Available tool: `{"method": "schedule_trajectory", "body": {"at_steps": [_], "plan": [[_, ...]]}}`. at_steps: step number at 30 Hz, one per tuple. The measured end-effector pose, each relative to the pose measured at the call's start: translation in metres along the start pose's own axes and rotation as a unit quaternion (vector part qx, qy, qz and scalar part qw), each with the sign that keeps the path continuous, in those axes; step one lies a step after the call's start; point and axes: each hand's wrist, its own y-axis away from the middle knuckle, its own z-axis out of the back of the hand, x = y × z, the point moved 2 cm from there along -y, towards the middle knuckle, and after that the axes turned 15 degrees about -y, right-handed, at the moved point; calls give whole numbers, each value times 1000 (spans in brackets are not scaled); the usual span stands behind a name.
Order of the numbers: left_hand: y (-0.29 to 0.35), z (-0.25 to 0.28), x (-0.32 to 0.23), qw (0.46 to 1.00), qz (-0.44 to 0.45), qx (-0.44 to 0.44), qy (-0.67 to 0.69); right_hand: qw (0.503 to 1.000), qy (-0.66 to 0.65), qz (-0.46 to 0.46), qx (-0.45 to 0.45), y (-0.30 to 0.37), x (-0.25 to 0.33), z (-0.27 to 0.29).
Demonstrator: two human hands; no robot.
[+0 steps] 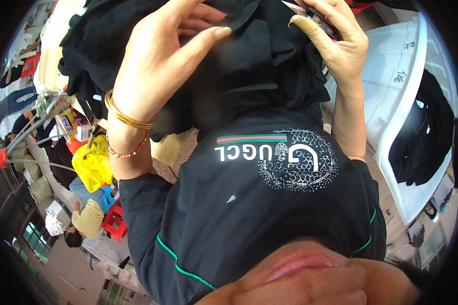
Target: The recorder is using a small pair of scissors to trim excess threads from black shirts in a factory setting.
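Black cloth (254,56) lies bunched in front of me and spreads across the upper middle of the view. My left hand (160,56), with gold bangles and a beaded bracelet at the wrist, is closed on an edge of it between thumb and fingers. On the right, my right hand (338,38) grips a small pair of snips (293,6), whose pointed silver blade sticks out to the left over the cloth. Tan tape wraps that thumb. The snips' handle is mostly hidden by my fingers, and the top of the view cuts off both hands' fingers partly.
To my right stands a large white plastic tub (392,147) with black cloth pieces (425,132) in it. A yellow plastic bag (91,165) hangs at my left near metal rods. Further off, a person (89,218) sits near a red stool (116,221).
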Motion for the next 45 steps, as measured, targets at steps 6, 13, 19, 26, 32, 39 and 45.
{"method": "schedule_trajectory", "body": {"at_steps": [6,13,19,26,32,39,45], "plan": [[-25,-23,-44,790,434,22,-432,999,6,19,47,-8,6,-15],[0,-9,-23,872,395,-91,-275,998,5,-4,60,-7,13,-25],[15,12,24,995,11,-32,95,994,15,12,111,-18,18,-34],[18,10,17,993,1,-3,115,985,28,-15,168,-31,20,-47],[9,4,-3,900,406,-128,-93,983,52,-11,173,-30,20,-48],[2,-3,-40,871,407,-73,-264,994,23,-18,105,-23,8,-42],[33,-1,-64,739,265,-19,-619,991,3,10,136,-24,28,-51]]}}
